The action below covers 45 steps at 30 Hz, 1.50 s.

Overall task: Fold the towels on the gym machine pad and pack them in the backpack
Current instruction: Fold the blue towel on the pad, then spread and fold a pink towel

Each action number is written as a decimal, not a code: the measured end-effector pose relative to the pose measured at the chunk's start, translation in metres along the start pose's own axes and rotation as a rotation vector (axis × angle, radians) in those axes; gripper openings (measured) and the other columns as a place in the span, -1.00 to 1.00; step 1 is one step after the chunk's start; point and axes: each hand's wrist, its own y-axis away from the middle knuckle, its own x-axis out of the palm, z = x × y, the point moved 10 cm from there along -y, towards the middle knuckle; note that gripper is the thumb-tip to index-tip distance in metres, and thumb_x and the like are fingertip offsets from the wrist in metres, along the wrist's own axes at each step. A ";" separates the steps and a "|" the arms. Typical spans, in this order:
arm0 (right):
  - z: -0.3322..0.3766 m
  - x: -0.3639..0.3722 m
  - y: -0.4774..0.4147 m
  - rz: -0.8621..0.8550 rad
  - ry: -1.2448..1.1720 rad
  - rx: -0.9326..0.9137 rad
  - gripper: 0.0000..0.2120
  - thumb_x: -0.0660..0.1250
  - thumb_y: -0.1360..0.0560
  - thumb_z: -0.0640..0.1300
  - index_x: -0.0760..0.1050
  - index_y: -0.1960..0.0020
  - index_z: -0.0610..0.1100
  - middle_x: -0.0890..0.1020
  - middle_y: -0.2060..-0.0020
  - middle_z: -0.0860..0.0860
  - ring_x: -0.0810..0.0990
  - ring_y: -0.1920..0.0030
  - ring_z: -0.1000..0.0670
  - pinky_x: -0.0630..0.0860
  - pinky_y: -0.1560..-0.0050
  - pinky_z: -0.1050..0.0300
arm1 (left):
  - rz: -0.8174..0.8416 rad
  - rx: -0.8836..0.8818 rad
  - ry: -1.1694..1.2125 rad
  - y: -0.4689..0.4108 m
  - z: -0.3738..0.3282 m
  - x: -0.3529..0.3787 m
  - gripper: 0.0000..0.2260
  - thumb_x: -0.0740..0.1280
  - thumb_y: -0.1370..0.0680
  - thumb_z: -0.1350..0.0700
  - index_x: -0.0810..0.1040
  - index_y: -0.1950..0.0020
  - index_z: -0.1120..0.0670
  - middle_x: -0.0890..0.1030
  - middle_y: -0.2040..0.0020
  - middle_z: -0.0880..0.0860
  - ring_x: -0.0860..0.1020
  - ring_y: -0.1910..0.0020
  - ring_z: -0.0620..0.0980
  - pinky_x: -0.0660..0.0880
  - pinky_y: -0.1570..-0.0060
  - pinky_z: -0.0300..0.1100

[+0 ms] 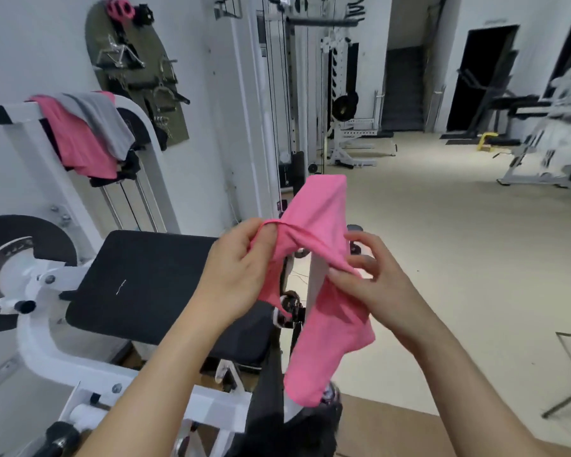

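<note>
Early — pinching unfolded pink towel (323, 209) in left hand (241, 272), right hand (373, 285), off pad (139, 275) right edge; second pink towel (80, 143), grey towel (106, 123) draped over frame (14, 112) — unpacked.

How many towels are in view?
3: one pink towel held up in front; a second pink towel and a grey towel draped over the machine bar. Others may be hidden.

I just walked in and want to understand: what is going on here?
A person holds a soft pink towel in the air, near the black padded seat of a gym machine. The left hand pinches its upper edge, the right hand pinches a fold; it is not yet folded. Another pink towel and a grey towel hang over the machine's white bar.
</note>
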 end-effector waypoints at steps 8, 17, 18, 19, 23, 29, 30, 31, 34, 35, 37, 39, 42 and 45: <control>0.028 0.020 -0.054 0.222 -0.585 0.212 -0.39 0.47 -0.36 0.01 0.41 -0.39 0.11 0.58 0.06 0.07 0.57 0.04 0.08 0.44 -0.12 -0.04 | 0.136 -0.183 0.443 -0.027 -0.020 0.017 -0.73 0.22 -0.64 0.12 0.61 0.09 0.25 0.65 0.19 0.13 0.59 0.19 0.05 0.52 0.08 -0.05; -0.039 -0.054 -0.172 -0.198 -0.251 0.373 -0.43 0.38 -0.40 0.25 0.44 -0.30 -0.02 0.45 -0.14 0.05 0.44 -0.17 -0.04 0.40 -0.08 -0.10 | 0.608 -0.274 0.279 -0.048 0.019 0.092 -0.62 0.30 -0.53 -0.02 0.38 0.42 0.14 0.25 0.46 0.03 0.18 0.47 -0.02 0.10 0.41 -0.17; -0.046 -0.052 -0.187 -0.160 -0.241 0.389 -0.46 0.39 -0.37 0.28 0.47 -0.20 -0.03 0.47 -0.01 0.07 0.46 0.01 -0.01 0.41 0.07 -0.02 | 0.630 -0.265 0.244 -0.051 0.026 0.098 -0.59 0.30 -0.52 -0.02 0.33 0.41 0.20 0.19 0.46 0.00 0.13 0.47 -0.04 0.04 0.43 -0.17; -0.050 -0.053 -0.199 -0.151 -0.212 0.386 -0.55 0.41 -0.39 0.23 0.48 -0.11 -0.05 0.47 0.11 0.05 0.44 0.13 0.00 0.39 0.20 0.07 | 0.637 -0.260 0.209 -0.056 0.033 0.103 -0.58 0.30 -0.51 -0.02 0.30 0.39 0.24 0.18 0.45 0.00 0.11 0.46 -0.05 0.04 0.43 -0.17; -0.043 -0.080 -0.228 -0.300 0.015 0.309 -0.88 0.45 -0.40 -0.19 0.51 0.16 -0.17 0.53 0.28 -0.11 0.48 0.31 -0.06 0.36 0.45 0.23 | 0.499 -0.335 0.169 -0.085 0.063 0.102 -0.64 0.27 -0.61 0.05 0.40 0.33 0.20 0.35 0.44 0.02 0.31 0.47 -0.07 0.27 0.46 -0.32; 0.057 -0.052 -0.243 0.062 -0.454 -0.002 -0.79 0.34 -0.50 -0.23 0.61 -0.10 -0.23 0.65 0.13 -0.13 0.61 0.15 -0.05 0.55 0.06 0.06 | 0.407 -0.308 0.254 -0.114 0.076 0.083 -0.69 0.26 -0.62 -0.01 0.63 0.22 0.09 0.57 0.25 -0.02 0.52 0.22 -0.06 0.42 0.14 -0.23; 0.072 -0.037 -0.240 0.196 -0.511 -0.004 -0.80 0.33 -0.51 -0.18 0.61 -0.09 -0.21 0.64 0.14 -0.10 0.61 0.16 -0.02 0.54 0.04 0.07 | 0.528 -0.314 0.273 -0.110 0.074 0.084 -0.73 0.29 -0.59 -0.01 0.65 0.19 0.09 0.59 0.24 -0.01 0.54 0.20 -0.06 0.43 0.11 -0.21; 0.084 -0.021 -0.235 0.324 -0.551 0.005 -0.81 0.33 -0.52 -0.13 0.60 -0.06 -0.21 0.63 0.16 -0.08 0.60 0.16 -0.02 0.53 0.03 0.08 | 0.679 -0.313 0.269 -0.100 0.069 0.084 -0.79 0.31 -0.55 0.01 0.68 0.10 0.10 0.63 0.19 0.02 0.57 0.16 -0.05 0.46 0.08 -0.20; 0.110 0.019 -0.218 0.591 -0.499 -0.041 -0.70 0.32 -0.46 -0.18 0.58 -0.15 -0.24 0.64 0.06 -0.13 0.59 0.09 -0.04 0.51 -0.06 0.06 | 0.733 -0.227 0.181 -0.093 0.053 0.050 -0.83 0.37 -0.50 0.13 0.69 -0.06 0.04 0.70 0.04 0.07 0.61 0.07 -0.04 0.52 0.03 -0.18; 0.117 0.034 -0.209 0.657 -0.469 -0.059 -0.66 0.31 -0.43 -0.22 0.58 -0.20 -0.23 0.64 0.02 -0.14 0.60 0.08 -0.05 0.52 -0.06 0.07 | 0.523 -0.198 0.206 -0.105 0.051 0.024 -0.83 0.38 -0.47 0.11 0.69 -0.04 0.00 0.70 0.03 0.05 0.62 0.06 -0.05 0.53 0.04 -0.14; 0.130 0.071 -0.188 0.810 -0.433 -0.086 -0.62 0.30 -0.40 -0.30 0.61 -0.19 -0.19 0.67 0.02 -0.14 0.62 0.09 -0.03 0.56 -0.01 0.14 | 0.034 -0.139 0.323 -0.118 0.053 -0.036 -0.76 0.41 -0.44 0.00 0.66 -0.09 -0.04 0.68 -0.05 -0.01 0.61 -0.04 -0.07 0.53 -0.02 -0.06; 0.142 0.110 -0.166 0.948 -0.409 -0.125 -0.64 0.28 -0.41 -0.35 0.60 -0.18 -0.22 0.67 0.02 -0.16 0.64 0.06 -0.03 0.58 -0.01 0.16 | -0.050 -0.127 0.403 -0.113 0.052 -0.060 -0.68 0.36 -0.50 -0.08 0.60 -0.20 0.02 0.65 -0.15 -0.02 0.59 -0.15 -0.07 0.51 -0.13 -0.05; 0.154 0.157 -0.153 0.946 -0.417 -0.161 -0.73 0.29 -0.42 -0.38 0.61 -0.07 -0.24 0.68 0.12 -0.12 0.64 0.11 -0.01 0.59 0.03 0.20 | 0.063 -0.228 0.393 -0.083 0.064 -0.077 -0.69 0.36 -0.50 -0.10 0.65 0.12 0.15 0.63 0.18 0.08 0.58 0.18 -0.03 0.50 0.11 -0.15; 0.161 0.200 -0.137 0.938 -0.473 -0.146 -0.77 0.31 -0.37 -0.39 0.60 0.01 -0.20 0.66 0.24 -0.03 0.62 0.25 0.06 0.58 0.16 0.25 | -0.015 -0.263 0.564 -0.043 0.075 -0.127 -0.72 0.55 -0.32 -0.04 0.67 0.10 0.10 0.65 0.20 0.06 0.59 0.25 -0.04 0.54 0.21 -0.21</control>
